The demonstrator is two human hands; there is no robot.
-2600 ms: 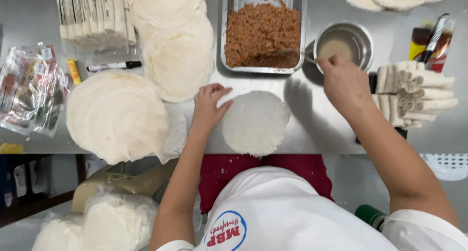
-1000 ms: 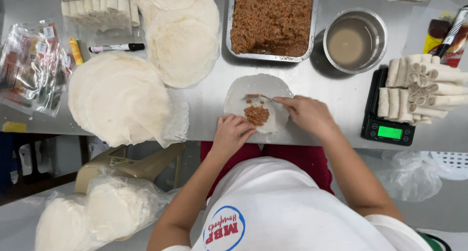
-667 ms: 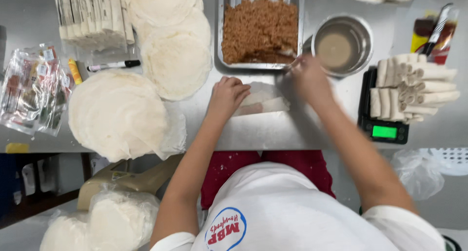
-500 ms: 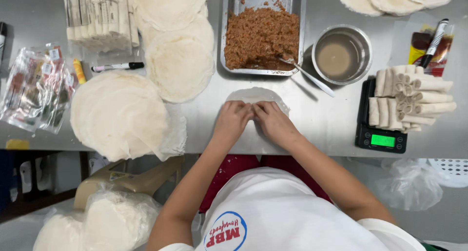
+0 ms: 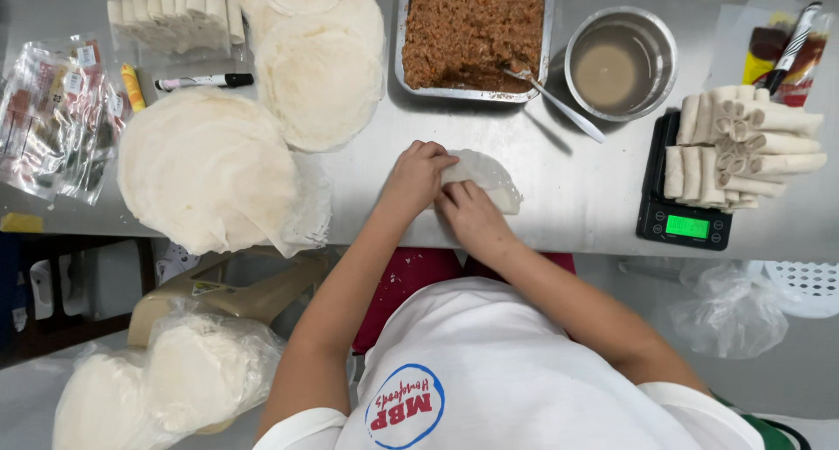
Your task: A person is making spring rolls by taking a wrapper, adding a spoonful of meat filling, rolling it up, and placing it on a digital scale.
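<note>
Both hands press on a pale wrapper (image 5: 489,177) at frame centre, left hand (image 5: 418,175) curled over its edge, right hand (image 5: 468,214) below; the fold appears half rolled. Clear packets with coloured labels (image 5: 52,114) lie upper left, finished rolls (image 5: 743,144) on a black scale (image 5: 686,223) right.

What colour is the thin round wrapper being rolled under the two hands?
Pale off-white thin round wrapper, clearest in the head view.

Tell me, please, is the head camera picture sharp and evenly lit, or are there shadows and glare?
Head view: mostly sharp and evenly lit; the spoon casts a soft shadow on the steel table; mild sheen on the metal bowl; both hands, left hand and right hand, look only slightly soft on the wrapper.
</note>
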